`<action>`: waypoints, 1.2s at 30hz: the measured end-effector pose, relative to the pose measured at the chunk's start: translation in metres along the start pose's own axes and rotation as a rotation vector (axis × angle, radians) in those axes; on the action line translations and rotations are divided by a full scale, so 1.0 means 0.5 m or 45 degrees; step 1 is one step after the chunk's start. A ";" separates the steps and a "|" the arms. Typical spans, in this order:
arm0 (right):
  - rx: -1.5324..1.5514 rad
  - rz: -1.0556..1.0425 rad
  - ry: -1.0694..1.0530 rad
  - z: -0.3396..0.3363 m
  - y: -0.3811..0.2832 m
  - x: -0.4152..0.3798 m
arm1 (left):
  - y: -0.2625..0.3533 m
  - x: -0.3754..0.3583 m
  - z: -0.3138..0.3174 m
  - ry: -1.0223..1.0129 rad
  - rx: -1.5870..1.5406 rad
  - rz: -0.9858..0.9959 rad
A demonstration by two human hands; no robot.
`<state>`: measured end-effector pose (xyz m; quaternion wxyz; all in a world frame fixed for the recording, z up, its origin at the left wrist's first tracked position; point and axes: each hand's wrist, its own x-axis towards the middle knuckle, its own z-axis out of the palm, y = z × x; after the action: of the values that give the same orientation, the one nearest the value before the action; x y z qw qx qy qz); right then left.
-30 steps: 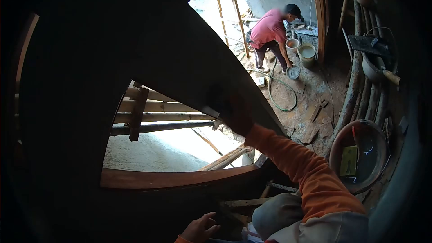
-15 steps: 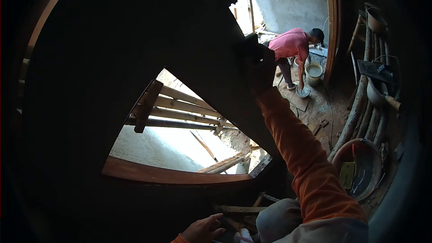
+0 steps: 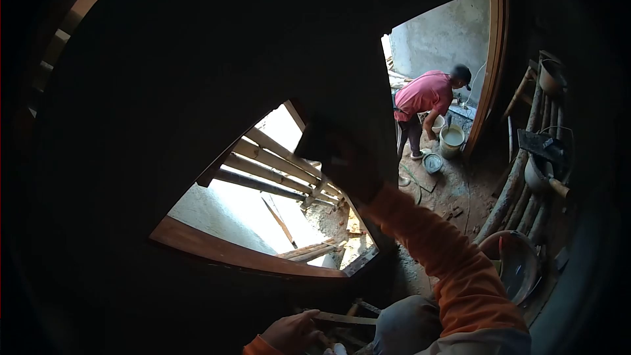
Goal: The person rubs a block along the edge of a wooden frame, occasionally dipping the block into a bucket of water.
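In deep shadow, my right hand reaches out along the dark wall, beside the opening with bamboo poles. It is closed round a dark flat tool, which shows only as a straight-edged silhouette; its exact kind is lost in the dark. My left hand is low at the bottom edge, left of my knee, its index finger stretched out and nothing visible held. Wood pieces lie just past it.
Through the doorway a person in a pink shirt bends over a bucket of pale liquid and a smaller bucket. At right are logs, a round basin and a dark pan. A wooden sill edges the opening.
My right hand has moved down and left with the tool, from beside the doorway to the opening's upper right edge. My view has shifted. The person's arm has risen from the smaller bucket.
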<state>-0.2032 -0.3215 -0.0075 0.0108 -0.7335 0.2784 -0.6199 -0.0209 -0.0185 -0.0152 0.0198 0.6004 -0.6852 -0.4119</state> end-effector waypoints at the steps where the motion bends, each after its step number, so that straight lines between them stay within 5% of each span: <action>1: -0.011 -0.073 -0.188 0.034 0.008 -0.051 | -0.001 -0.001 -0.001 0.006 -0.003 0.010; 2: -0.100 -0.173 -0.041 -0.021 -0.018 -0.010 | -0.004 -0.004 -0.004 0.015 0.002 0.015; 4: 0.240 0.500 0.144 -0.037 0.082 0.006 | 0.003 -0.005 -0.006 0.036 -0.014 0.030; 5: 0.521 0.788 0.531 -0.053 0.095 0.056 | 0.019 -0.013 -0.012 -0.005 -0.018 0.048; 6: -0.341 -0.071 0.539 -0.077 0.146 0.100 | 0.026 -0.020 -0.015 -0.052 -0.017 0.066; 7: 0.672 0.426 0.400 -0.076 0.176 0.135 | 0.021 -0.022 -0.012 -0.051 -0.026 0.070; 9: 0.524 0.464 0.444 0.002 0.192 0.150 | 0.006 -0.018 -0.012 0.031 0.036 0.183; 11: -0.485 -0.247 0.258 0.029 0.056 0.082 | -0.006 -0.005 -0.014 0.062 0.028 0.179; 13: 0.790 0.204 -0.157 0.050 0.012 -0.032 | -0.010 -0.008 -0.014 0.077 0.021 0.167; 14: 0.782 0.194 -0.168 0.031 0.025 -0.023 | -0.007 -0.010 -0.016 0.068 0.053 0.161; 16: 0.047 0.097 0.248 -0.034 0.064 0.032 | 0.011 -0.014 -0.017 0.064 0.058 0.165; 17: 0.272 0.115 0.425 -0.063 0.045 0.109 | 0.025 -0.019 -0.022 0.052 0.047 0.185; 18: -0.067 0.125 0.375 -0.064 0.141 0.129 | 0.032 -0.025 -0.021 0.034 0.041 0.202; 19: 0.472 0.569 0.421 -0.087 0.087 0.184 | 0.031 -0.027 -0.019 0.031 0.037 0.203; 21: 0.070 0.314 0.514 -0.027 0.081 0.190 | 0.027 -0.022 -0.026 0.004 0.030 0.182; 23: -0.538 -0.175 0.128 0.024 0.054 0.089 | -0.010 -0.003 -0.018 0.003 0.058 0.173; 25: 0.190 -0.091 -0.340 0.030 0.060 -0.014 | -0.014 -0.001 -0.016 -0.005 0.086 0.157; 26: 0.186 -0.102 -0.343 0.009 0.058 0.004 | 0.003 -0.002 -0.024 -0.015 0.046 0.115; 28: -0.405 -0.196 0.171 -0.054 0.064 0.061 | 0.014 -0.009 -0.024 -0.024 -0.005 0.080; 29: 0.365 0.596 0.234 -0.068 0.103 0.104 | 0.013 -0.011 -0.020 0.028 0.038 0.156; 30: 0.741 0.636 0.386 -0.099 0.095 0.174 | 0.012 -0.017 -0.015 0.061 0.083 0.221; 31: 0.580 0.406 0.251 -0.115 0.133 0.218 | 0.014 -0.020 -0.015 0.052 0.081 0.216; 36: 0.332 0.300 0.330 -0.039 0.076 0.169 | -0.012 0.004 -0.016 0.066 0.031 0.158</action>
<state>-0.2297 -0.3825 0.0597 0.1421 -0.6024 0.2786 -0.7344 -0.0125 -0.0240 -0.0146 0.0556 0.5675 -0.7253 -0.3858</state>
